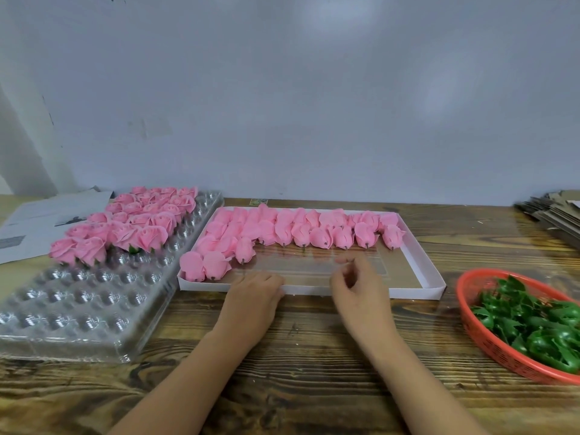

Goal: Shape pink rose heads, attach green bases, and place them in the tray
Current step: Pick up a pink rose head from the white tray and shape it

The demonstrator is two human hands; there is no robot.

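A wooden worktop [314, 356] runs across the lower half of the frame, set against a plain grey wall. Nearest, at lower centre, two bare forearms reach forward. The left hand [254, 293] lies knuckles-up at the near rim of the white box [417, 290], its fingers curled under; whether they hold anything cannot be told. The right hand [357, 284] hovers just over that rim with fingers loosely curled and blurred; thumb and forefinger may pinch something small, but that is unclear. At lower right, an orange basket [489, 340] holds the green bases [533, 321], probably kept within the right hand's reach. In the box at centre lie unshaped pink rose heads [301, 230], wire stubs pointing toward the person, likely so each can be picked up by its end. At left, a clear plastic tray [78, 302] carries finished roses [131, 221] in its far rows, so filling seems to run far to near. Papers lie at far left and stacked cardboard at far right.
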